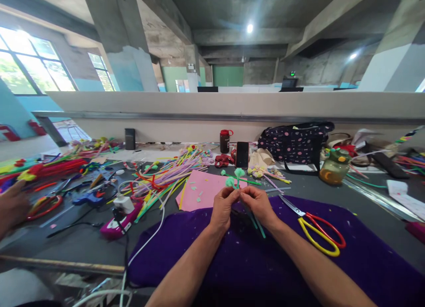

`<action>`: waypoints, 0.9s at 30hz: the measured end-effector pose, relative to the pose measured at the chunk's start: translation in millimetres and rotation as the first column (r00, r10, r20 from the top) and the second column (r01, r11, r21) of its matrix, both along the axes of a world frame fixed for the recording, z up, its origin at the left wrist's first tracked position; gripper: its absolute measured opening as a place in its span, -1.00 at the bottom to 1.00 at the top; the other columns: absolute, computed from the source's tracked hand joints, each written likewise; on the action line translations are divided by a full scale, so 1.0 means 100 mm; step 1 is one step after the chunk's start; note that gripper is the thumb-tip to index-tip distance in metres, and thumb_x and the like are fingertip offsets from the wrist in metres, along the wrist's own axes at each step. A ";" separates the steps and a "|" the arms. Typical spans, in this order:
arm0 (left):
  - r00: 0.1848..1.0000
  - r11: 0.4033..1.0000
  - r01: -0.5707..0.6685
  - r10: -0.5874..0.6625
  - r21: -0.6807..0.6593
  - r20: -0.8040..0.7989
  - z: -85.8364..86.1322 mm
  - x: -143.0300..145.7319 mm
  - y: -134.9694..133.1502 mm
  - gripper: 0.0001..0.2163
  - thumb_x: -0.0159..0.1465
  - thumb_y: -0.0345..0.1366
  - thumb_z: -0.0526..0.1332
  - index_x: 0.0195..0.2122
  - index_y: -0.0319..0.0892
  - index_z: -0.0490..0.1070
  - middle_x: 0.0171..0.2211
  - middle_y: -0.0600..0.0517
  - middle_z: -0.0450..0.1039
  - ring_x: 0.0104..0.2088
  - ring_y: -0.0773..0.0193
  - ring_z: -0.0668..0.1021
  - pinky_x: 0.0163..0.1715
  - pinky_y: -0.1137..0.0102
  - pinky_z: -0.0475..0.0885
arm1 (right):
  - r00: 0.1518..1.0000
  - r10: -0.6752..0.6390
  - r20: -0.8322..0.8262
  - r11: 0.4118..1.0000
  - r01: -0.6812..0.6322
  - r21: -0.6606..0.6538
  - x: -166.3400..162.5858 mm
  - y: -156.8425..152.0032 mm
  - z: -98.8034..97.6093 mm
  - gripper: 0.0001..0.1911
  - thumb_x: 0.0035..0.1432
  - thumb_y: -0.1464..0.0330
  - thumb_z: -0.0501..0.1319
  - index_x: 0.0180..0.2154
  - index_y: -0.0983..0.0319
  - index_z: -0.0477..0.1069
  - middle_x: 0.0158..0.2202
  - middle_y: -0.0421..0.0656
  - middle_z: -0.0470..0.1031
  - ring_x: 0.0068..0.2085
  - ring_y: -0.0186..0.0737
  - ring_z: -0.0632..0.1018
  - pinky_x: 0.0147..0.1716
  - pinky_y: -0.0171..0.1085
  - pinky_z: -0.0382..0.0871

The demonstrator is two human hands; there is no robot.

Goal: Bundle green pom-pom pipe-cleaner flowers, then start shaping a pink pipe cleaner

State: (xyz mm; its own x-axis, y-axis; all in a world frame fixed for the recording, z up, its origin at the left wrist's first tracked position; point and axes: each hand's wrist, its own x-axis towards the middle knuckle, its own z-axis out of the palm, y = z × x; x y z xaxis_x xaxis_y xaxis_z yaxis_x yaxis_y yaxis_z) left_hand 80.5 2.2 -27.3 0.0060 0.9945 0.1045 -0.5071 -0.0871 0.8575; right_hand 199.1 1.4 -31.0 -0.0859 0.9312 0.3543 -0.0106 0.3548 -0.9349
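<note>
Both my hands meet in the middle of the view, above a dark purple cloth (199,249). Between them are green pipe-cleaner flowers (239,173), with fluffy pale green heads showing above the fingers and stems (260,227) hanging below. My left hand (223,206) pinches the stems just under the heads. Close against it, my right hand (259,204) pinches them too; the exact grip is hidden behind the fingers. Scissors (320,232) with one red and one yellow handle lie on the cloth to the right. Beyond my hands lies a pink sheet (201,187) with small green scraps on it.
A pile of pipe cleaners (179,165) lies back left, near a purple power strip (121,220) with a white cable. Phone (242,155), dark bottle (226,141), patterned bag (294,143) and amber jug (334,167) stand behind. Another person's hand (13,207) is at far left.
</note>
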 end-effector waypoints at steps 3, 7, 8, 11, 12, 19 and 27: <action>0.999 1.000 -0.016 0.016 0.009 0.036 0.04 -0.01 -0.01 -0.81 -0.09 -0.31 0.33 -0.42 -0.22 0.45 -0.47 0.08 0.42 -0.46 0.39 0.44 -0.37 0.45 0.35 | 0.999 0.027 -0.024 1.000 -0.028 -0.010 -0.01 0.00 -0.02 -0.78 -0.01 0.25 0.19 -0.50 0.29 0.37 -0.68 -0.32 0.21 -0.67 -0.47 0.18 -0.70 -0.43 0.03; 1.000 1.000 -0.001 0.001 -0.021 -0.013 0.04 -0.05 0.02 -0.82 -0.12 -0.32 0.34 -0.46 -0.22 0.45 -0.54 0.10 0.40 -0.54 0.44 0.40 -0.49 0.52 0.28 | 0.997 0.061 -0.037 0.997 -0.063 -0.045 -0.01 0.01 -0.01 -0.78 -0.02 0.24 0.20 -0.50 0.29 0.37 -0.70 -0.33 0.19 -0.68 -0.47 0.17 -0.70 -0.43 0.02; 0.999 1.000 0.015 -0.016 -0.026 -0.037 0.04 -0.06 0.02 -0.82 -0.12 -0.31 0.34 -0.47 -0.23 0.45 -0.54 0.09 0.40 -0.54 0.44 0.40 -0.51 0.52 0.27 | 0.997 0.062 -0.041 0.997 -0.064 -0.052 0.00 0.01 0.00 -0.78 -0.02 0.23 0.20 -0.49 0.29 0.37 -0.70 -0.33 0.20 -0.68 -0.47 0.18 -0.70 -0.43 0.03; 0.993 0.996 0.076 -0.079 -0.043 -0.085 0.03 -0.08 0.03 -0.82 -0.11 -0.30 0.33 -0.46 -0.24 0.46 -0.55 0.07 0.41 -0.55 0.43 0.39 -0.53 0.53 0.24 | 0.998 0.042 -0.046 0.998 -0.044 -0.050 0.01 0.00 0.04 -0.78 -0.05 0.24 0.23 -0.44 0.28 0.40 -0.65 -0.30 0.27 -0.67 -0.47 0.20 -0.69 -0.42 0.04; 0.991 0.994 0.092 -0.096 -0.053 -0.093 0.04 -0.09 0.03 -0.81 -0.11 -0.30 0.33 -0.46 -0.24 0.46 -0.55 0.07 0.41 -0.56 0.43 0.38 -0.55 0.53 0.22 | 0.998 0.036 -0.042 0.998 -0.037 -0.048 0.01 -0.01 0.05 -0.79 -0.06 0.24 0.23 -0.43 0.28 0.41 -0.64 -0.30 0.29 -0.66 -0.46 0.21 -0.69 -0.42 0.05; 0.992 0.996 0.073 -0.078 -0.051 -0.101 0.12 -0.08 -0.01 -0.81 -0.10 -0.27 0.33 -0.49 -0.25 0.43 -0.62 0.10 0.34 -0.62 0.46 0.32 -0.62 0.55 0.13 | 0.999 0.007 -0.044 0.999 -0.009 -0.046 0.02 -0.04 0.09 -0.81 -0.08 0.25 0.24 -0.49 0.27 0.42 -0.68 -0.30 0.29 -0.67 -0.45 0.22 -0.68 -0.41 0.05; 0.991 0.999 0.041 -0.044 -0.023 -0.130 0.08 -0.05 -0.01 -0.81 -0.07 -0.25 0.31 -0.56 -0.26 0.39 -0.69 0.16 0.24 -0.67 0.52 0.21 -0.66 0.54 0.08 | 0.989 -0.011 -0.150 0.993 -0.007 -0.117 0.01 -0.01 0.05 -0.81 -0.13 0.27 0.26 -0.52 0.27 0.40 -0.70 -0.31 0.30 -0.71 -0.47 0.20 -0.72 -0.42 0.02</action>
